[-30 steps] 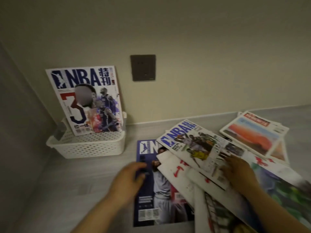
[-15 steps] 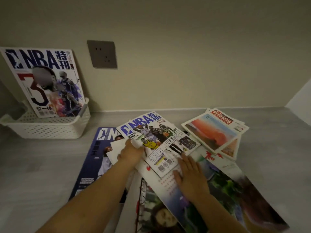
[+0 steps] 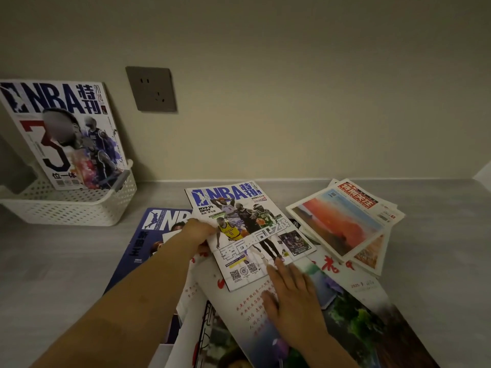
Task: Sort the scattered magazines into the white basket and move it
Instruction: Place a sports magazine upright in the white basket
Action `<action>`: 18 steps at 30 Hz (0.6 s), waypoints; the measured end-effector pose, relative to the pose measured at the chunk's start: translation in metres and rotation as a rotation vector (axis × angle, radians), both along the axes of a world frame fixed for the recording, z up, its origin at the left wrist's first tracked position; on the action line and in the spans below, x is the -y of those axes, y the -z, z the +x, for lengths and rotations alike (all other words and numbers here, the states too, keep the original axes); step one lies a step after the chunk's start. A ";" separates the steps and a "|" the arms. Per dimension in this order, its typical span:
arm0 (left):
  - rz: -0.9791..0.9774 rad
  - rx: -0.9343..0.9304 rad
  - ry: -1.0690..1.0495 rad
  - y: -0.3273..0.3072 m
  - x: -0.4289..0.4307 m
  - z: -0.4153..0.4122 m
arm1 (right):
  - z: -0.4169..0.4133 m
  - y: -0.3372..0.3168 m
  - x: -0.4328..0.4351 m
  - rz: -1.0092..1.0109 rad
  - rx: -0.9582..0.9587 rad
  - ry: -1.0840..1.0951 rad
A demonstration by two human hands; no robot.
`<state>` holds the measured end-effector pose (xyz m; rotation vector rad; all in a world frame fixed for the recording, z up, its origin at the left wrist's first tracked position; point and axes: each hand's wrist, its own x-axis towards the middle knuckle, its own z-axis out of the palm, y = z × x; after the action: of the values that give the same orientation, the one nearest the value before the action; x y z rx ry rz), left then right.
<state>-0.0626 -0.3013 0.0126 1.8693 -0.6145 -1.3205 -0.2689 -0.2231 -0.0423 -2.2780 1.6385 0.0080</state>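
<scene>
A white perforated basket (image 3: 71,211) stands at the back left against the wall, with one NBA magazine (image 3: 66,134) upright in it. A white NBA magazine (image 3: 247,229) lies on top of the scattered pile in the middle. My left hand (image 3: 198,231) grips its left edge. My right hand (image 3: 295,296) lies flat with fingers apart on a large magazine with red script (image 3: 255,309), fingertips touching the NBA magazine's lower edge. A dark blue NBA magazine (image 3: 148,248) lies under my left forearm.
Two magazines with an orange sunset cover (image 3: 342,224) are stacked at the right. A grey wall socket (image 3: 151,88) sits above the counter. The grey counter (image 3: 53,274) shows bare surface in front of the basket. More magazines lie near the front edge.
My left hand has gone from the dark blue magazine to the left edge of the white NBA magazine and gripped it. My right hand has slid down onto the large magazine. The view shifted.
</scene>
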 end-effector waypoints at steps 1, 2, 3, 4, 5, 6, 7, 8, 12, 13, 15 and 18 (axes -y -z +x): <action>0.002 0.016 0.018 0.002 0.001 0.000 | 0.000 0.000 0.000 -0.004 0.005 0.003; -0.007 0.050 0.033 0.005 0.002 -0.001 | 0.000 -0.001 -0.001 -0.012 0.012 0.006; -0.027 0.116 0.040 0.006 0.002 -0.002 | 0.001 -0.001 -0.001 -0.017 0.021 0.011; -0.055 0.185 0.041 0.005 0.003 -0.003 | 0.001 -0.002 -0.001 -0.019 0.027 0.016; -0.093 0.231 0.041 0.004 0.003 -0.004 | 0.001 -0.003 -0.002 -0.021 0.033 0.017; -0.140 0.241 0.041 0.002 0.002 -0.005 | 0.000 -0.003 -0.002 -0.021 0.039 0.020; -0.190 0.226 0.038 -0.001 0.000 -0.005 | 0.001 -0.004 -0.003 -0.022 0.060 0.030; -0.234 0.197 0.037 -0.004 -0.002 -0.005 | 0.001 -0.005 -0.003 -0.027 0.115 0.062; -0.350 0.102 0.026 -0.022 -0.020 0.007 | 0.012 -0.024 0.007 -0.099 0.432 0.394; -0.376 0.083 0.033 -0.028 -0.025 0.013 | 0.016 -0.032 0.014 -0.109 0.513 0.454; -0.430 0.059 0.058 -0.040 -0.035 0.028 | 0.028 -0.051 0.030 -0.112 0.696 0.505; -0.531 0.058 0.090 -0.060 -0.049 0.057 | 0.047 -0.082 0.054 0.043 0.881 0.511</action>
<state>-0.0056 -0.2524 0.0722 1.4586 -0.9815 -1.0286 -0.2220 -0.2773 0.0399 -1.4023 1.5842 -0.9183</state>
